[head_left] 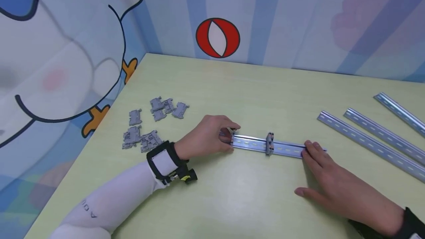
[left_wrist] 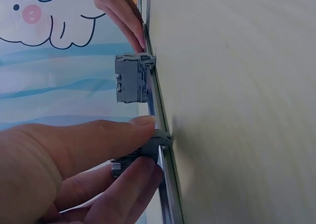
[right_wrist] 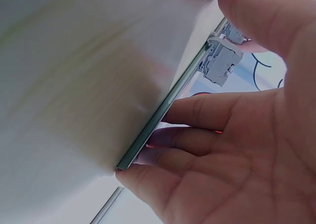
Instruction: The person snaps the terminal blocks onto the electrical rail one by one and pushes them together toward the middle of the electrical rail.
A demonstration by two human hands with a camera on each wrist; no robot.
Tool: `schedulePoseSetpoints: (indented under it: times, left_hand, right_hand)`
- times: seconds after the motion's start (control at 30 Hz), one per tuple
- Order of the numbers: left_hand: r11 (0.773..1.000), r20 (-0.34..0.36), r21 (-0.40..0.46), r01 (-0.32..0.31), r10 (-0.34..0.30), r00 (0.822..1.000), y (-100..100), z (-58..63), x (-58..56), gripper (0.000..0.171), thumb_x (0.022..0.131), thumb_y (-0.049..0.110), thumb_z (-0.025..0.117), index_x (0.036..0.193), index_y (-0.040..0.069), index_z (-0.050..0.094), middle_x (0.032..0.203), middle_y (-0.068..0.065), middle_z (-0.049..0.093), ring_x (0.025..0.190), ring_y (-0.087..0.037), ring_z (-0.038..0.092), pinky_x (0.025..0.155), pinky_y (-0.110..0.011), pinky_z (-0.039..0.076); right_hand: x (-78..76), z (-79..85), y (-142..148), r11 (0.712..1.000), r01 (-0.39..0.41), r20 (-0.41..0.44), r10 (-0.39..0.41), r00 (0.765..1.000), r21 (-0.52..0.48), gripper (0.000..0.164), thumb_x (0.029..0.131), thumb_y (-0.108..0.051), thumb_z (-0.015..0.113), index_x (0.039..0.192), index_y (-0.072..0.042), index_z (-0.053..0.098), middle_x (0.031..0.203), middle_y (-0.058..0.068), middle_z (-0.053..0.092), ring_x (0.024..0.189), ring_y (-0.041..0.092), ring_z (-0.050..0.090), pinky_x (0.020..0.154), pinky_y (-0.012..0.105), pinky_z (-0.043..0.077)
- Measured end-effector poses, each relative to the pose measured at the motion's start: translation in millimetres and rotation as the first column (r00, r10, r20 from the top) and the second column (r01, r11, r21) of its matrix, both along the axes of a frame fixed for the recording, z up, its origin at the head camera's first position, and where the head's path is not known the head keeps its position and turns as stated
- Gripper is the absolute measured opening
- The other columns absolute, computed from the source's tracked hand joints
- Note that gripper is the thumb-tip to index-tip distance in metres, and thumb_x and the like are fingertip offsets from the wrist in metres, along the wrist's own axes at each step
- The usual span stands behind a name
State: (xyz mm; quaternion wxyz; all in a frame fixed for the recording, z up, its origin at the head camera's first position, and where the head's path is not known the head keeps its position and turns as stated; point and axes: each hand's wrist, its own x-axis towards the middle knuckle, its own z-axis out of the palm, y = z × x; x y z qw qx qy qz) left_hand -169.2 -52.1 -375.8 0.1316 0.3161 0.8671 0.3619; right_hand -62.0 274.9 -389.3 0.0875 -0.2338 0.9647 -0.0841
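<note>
Left hand point(head_left: 210, 135) – pinches gray block point(left_wrist: 150, 148) | right hand point(head_left: 338, 183) – touches slotted rail point(head_left: 287, 149)

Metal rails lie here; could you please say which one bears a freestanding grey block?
The central rail, touched by the right hand: one grey block stands on it; three rails rightward show none.

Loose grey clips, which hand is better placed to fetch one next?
Probably the left hand, once it releases its clip: the loose clips lie nearer it; the right hand touches the rail.
</note>
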Motion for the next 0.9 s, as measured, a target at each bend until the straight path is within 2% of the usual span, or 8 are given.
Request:
schedulePoseSetpoints:
  times: [0.2, 0.33, 0.47, 0.6, 0.73, 0.9]
  left_hand:
    - [0.998, 0.058, 0.062, -0.008, 0.004, 0.998, 16.8, -4.1, 1.7, 0.059, 0.073, 0.002, 0.084, 0.128, 0.001, 0.062, 0.108, -0.006, 0.065, 0.089, -0.006, 0.067, 0.074, -0.013, 0.052]
    - [0.997, 0.071, 0.077, -0.004, -0.001, 0.997, 30.0, -7.3, 3.7, 0.062, 0.074, 0.004, 0.084, 0.131, 0.001, 0.059, 0.109, -0.006, 0.064, 0.090, -0.005, 0.067, 0.075, -0.012, 0.052]
    - [0.998, 0.075, 0.058, -0.009, 0.004, 0.997, 42.7, -8.0, 5.8, 0.066, 0.074, 0.006, 0.084, 0.135, 0.004, 0.057, 0.110, -0.003, 0.063, 0.090, -0.001, 0.066, 0.075, -0.010, 0.051]
    - [0.999, 0.079, 0.045, -0.007, 0.004, 0.997, 52.7, -7.7, 7.7, 0.069, 0.076, 0.009, 0.084, 0.138, 0.004, 0.054, 0.112, -0.003, 0.063, 0.091, -0.003, 0.066, 0.076, -0.009, 0.050]
    - [0.999, 0.075, 0.043, 0.006, -0.009, 0.997, 60.1, -7.5, 8.7, 0.069, 0.077, 0.010, 0.083, 0.138, 0.003, 0.053, 0.113, -0.005, 0.062, 0.093, -0.006, 0.066, 0.076, -0.009, 0.049]
    - [1.000, 0.066, 0.014, 0.019, -0.020, 0.998, 65.6, -6.4, 10.2, 0.068, 0.078, 0.012, 0.082, 0.139, 0.003, 0.052, 0.116, -0.005, 0.061, 0.093, -0.004, 0.065, 0.076, -0.008, 0.049]
  right_hand:
    - [1.6, -0.4, 2.9, 1.000, 0.011, 0.004, -0.011, 1.000, -0.002, 0.101, 0.086, -0.067, 0.056, 0.147, 0.009, 0.031, 0.158, 0.027, 0.016, 0.143, 0.045, 0.022, 0.103, 0.060, 0.036]
    - [1.3, -1.1, 2.3, 1.000, 0.015, 0.014, -0.015, 1.000, -0.007, 0.101, 0.086, -0.068, 0.056, 0.147, 0.008, 0.031, 0.158, 0.027, 0.016, 0.142, 0.045, 0.023, 0.103, 0.060, 0.036]
    - [0.7, -0.6, 1.1, 1.000, 0.010, 0.011, -0.010, 1.000, -0.001, 0.101, 0.085, -0.069, 0.055, 0.147, 0.008, 0.032, 0.157, 0.027, 0.017, 0.141, 0.046, 0.025, 0.103, 0.059, 0.037]
    - [-0.1, 0.6, 0.7, 1.000, 0.003, 0.006, -0.003, 1.000, 0.000, 0.102, 0.085, -0.069, 0.055, 0.146, 0.009, 0.033, 0.157, 0.027, 0.018, 0.141, 0.046, 0.026, 0.103, 0.059, 0.036]
    - [-1.4, 1.1, 0.5, 1.000, 0.003, 0.009, -0.003, 1.000, 0.006, 0.103, 0.085, -0.071, 0.053, 0.147, 0.008, 0.032, 0.158, 0.027, 0.017, 0.141, 0.046, 0.025, 0.103, 0.060, 0.036]
    - [-1.8, 1.4, -0.5, 1.000, -0.003, 0.005, 0.003, 1.000, 0.006, 0.102, 0.085, -0.070, 0.054, 0.146, 0.009, 0.033, 0.157, 0.028, 0.018, 0.140, 0.047, 0.026, 0.103, 0.059, 0.036]
